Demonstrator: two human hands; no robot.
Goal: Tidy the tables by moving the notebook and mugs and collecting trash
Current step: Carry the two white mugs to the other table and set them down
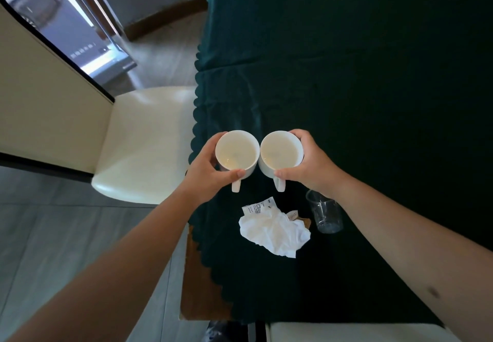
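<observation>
Two white mugs sit side by side, rims touching, over the left edge of the dark green tablecloth [373, 101]. My left hand [205, 171] grips the left mug [236, 152] around its rim and wall. My right hand [312, 165] grips the right mug [281, 152] the same way. Both handles point toward me. Both mugs look empty inside. Whether they rest on the cloth or hang just above it I cannot tell. Nearer me lie crumpled white paper [274, 232] and a printed receipt [256, 208]. No notebook is in view.
A clear plastic cup [326, 215] stands under my right wrist, beside the paper. A cream chair [144, 149] stands at the table's left side, another cream seat [346, 332] at the near edge. The wooden table corner [194, 288] shows beneath the cloth. Grey floor lies to the left.
</observation>
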